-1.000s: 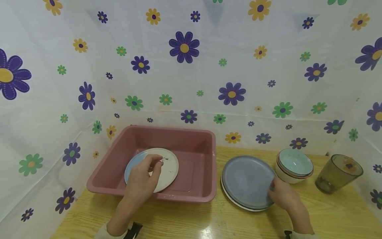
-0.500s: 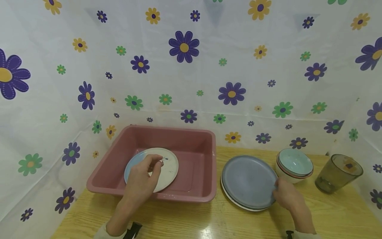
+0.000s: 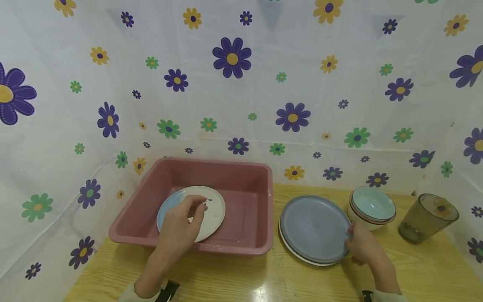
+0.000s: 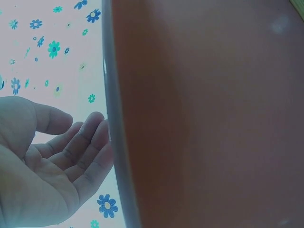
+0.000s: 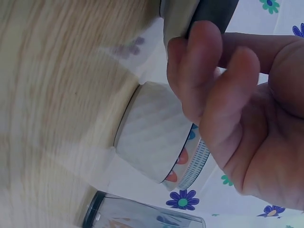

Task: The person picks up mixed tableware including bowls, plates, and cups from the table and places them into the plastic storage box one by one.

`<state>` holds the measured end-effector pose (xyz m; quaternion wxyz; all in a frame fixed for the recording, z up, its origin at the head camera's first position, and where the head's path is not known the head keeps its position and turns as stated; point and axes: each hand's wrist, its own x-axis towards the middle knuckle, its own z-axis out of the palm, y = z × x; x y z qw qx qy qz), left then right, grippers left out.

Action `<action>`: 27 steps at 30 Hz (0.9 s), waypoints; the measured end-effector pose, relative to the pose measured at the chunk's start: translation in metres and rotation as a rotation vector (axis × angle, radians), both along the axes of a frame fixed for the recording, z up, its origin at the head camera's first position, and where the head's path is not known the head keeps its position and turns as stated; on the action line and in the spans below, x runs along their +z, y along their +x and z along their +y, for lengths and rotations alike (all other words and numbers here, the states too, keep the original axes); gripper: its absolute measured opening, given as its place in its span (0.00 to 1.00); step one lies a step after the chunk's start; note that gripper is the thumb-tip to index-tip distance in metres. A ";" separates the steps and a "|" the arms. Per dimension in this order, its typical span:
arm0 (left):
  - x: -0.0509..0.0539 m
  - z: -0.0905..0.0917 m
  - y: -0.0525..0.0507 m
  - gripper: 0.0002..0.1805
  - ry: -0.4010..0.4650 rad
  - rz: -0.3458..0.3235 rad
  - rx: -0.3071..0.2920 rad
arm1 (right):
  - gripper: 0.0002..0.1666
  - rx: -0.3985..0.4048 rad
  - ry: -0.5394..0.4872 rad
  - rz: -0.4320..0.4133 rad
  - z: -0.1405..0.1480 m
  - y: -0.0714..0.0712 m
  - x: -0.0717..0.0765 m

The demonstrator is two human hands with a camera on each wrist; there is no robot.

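Observation:
My left hand [image 3: 177, 228] is over the pink basin [image 3: 245, 251], above a white plate [image 3: 213, 216] with a blue side that lies in it. In the left wrist view its fingers [image 4: 78, 145] are loosely bent and hold nothing; the basin's wall fills the right side. To the right of the basin, a grey-blue plate [image 3: 313, 226] lies on top of a stack with a white-rimmed plate [image 3: 288, 251] below. My right hand [image 3: 364, 245] pinches the right rim of the grey-blue plate with curled fingers [image 5: 204, 52]; the exact grip is partly hidden.
Nested bowls [image 3: 371, 205], the top one pale turquoise, stand just behind my right hand. A tinted glass [image 3: 426, 220] stands farther right on the wooden table [image 3: 260, 277]. A flower-patterned sheet [image 3: 260, 96] encloses the back and sides.
My right hand has shifted slightly right and back along the plate's rim. The left hand and the dishes stay where they were; the head view tilts down a little.

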<state>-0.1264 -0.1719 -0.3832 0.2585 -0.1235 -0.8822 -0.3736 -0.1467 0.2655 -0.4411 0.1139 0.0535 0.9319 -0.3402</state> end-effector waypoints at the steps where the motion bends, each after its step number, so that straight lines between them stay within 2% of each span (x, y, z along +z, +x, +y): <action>1: 0.000 0.000 0.000 0.08 0.001 -0.002 -0.001 | 0.20 -0.001 -0.008 -0.002 0.000 0.000 0.000; 7: 0.000 -0.001 0.001 0.08 0.003 -0.013 -0.021 | 0.18 -0.008 -0.039 -0.025 -0.001 -0.001 0.000; 19: 0.000 -0.002 0.000 0.09 0.000 -0.021 -0.033 | 0.26 -0.024 -0.067 -0.017 0.003 -0.001 0.001; 27: 0.001 -0.003 0.000 0.08 0.007 -0.021 -0.025 | 0.17 -0.031 -0.032 -0.050 0.005 -0.004 0.004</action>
